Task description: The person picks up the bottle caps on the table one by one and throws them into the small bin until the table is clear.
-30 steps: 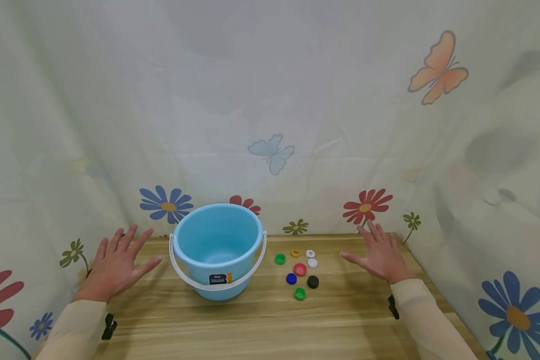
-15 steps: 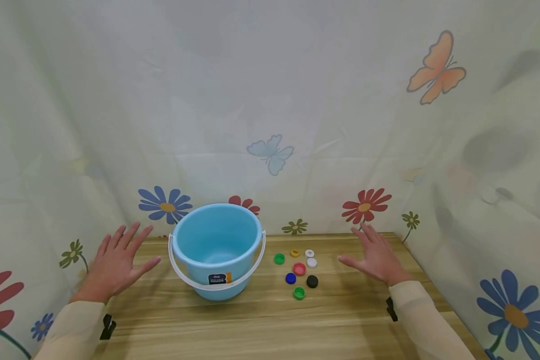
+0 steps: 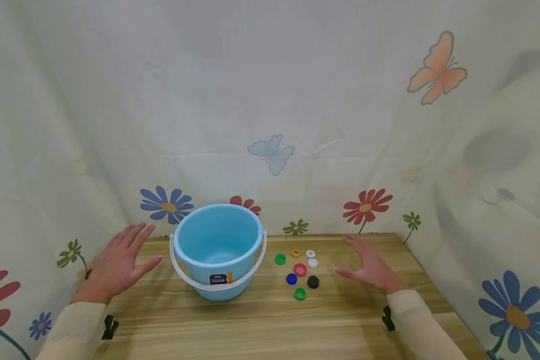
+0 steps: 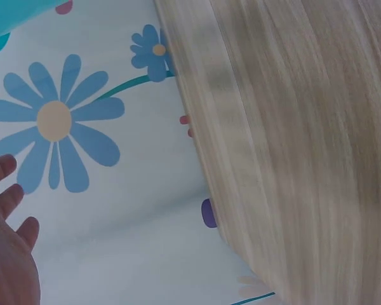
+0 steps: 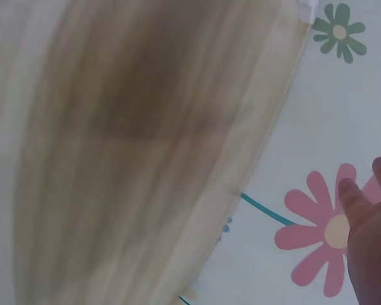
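Left hand: fingers spread wide, thumb out toward the bucket, holding nothing. Right hand: fingers extended and close together, thumb well away from them, so a wide gap; holding nothing. Both hands are raised at the sides of the table, touching neither bucket nor caps.

Bucket is light blue, upright on the table, just right of the left hand and apart from it. White handle is swung down across its front, by a dark and orange label.

Eight caps lie loose between bucket and right hand, nearer the bucket's right side at the back. Back: yellow cap and rear white cap, with rear green cap to the left. Front white cap sits just in front of the other white one. Middle: red cap. Ahead of it: blue cap on the left, black cap on the right. Closest to the person: front green cap.

Further out: beige sleeves, black clip at each wrist. Table is wood-grain. Curtain behind and at both sides, printed with flowers, orange butterfly upper right, pale blue butterfly mid-back.
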Tool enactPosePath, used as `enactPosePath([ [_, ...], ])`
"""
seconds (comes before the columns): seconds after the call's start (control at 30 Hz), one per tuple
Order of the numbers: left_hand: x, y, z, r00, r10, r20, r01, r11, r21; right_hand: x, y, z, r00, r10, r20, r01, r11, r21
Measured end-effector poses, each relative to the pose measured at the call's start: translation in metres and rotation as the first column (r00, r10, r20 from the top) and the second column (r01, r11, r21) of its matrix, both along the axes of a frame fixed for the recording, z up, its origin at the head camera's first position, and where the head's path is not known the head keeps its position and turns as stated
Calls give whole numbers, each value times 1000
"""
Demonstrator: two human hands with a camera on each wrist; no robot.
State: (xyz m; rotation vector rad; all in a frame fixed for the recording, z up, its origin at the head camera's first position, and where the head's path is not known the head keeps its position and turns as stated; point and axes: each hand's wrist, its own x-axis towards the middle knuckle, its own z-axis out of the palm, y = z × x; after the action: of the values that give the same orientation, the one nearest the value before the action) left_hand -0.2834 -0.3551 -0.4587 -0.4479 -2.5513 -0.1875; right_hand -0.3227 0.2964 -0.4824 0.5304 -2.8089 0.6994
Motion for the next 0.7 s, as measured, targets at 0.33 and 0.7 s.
enactPosePath([
  [0.33,4,11,12,992,-89,-88,93,995,37,5,-9,-16,999,11,46,-3,984,-178],
  [0.7,9,31,28,968,-195,-158,201,979,25,10,-15,-29,978,1,209,61,956,-288],
])
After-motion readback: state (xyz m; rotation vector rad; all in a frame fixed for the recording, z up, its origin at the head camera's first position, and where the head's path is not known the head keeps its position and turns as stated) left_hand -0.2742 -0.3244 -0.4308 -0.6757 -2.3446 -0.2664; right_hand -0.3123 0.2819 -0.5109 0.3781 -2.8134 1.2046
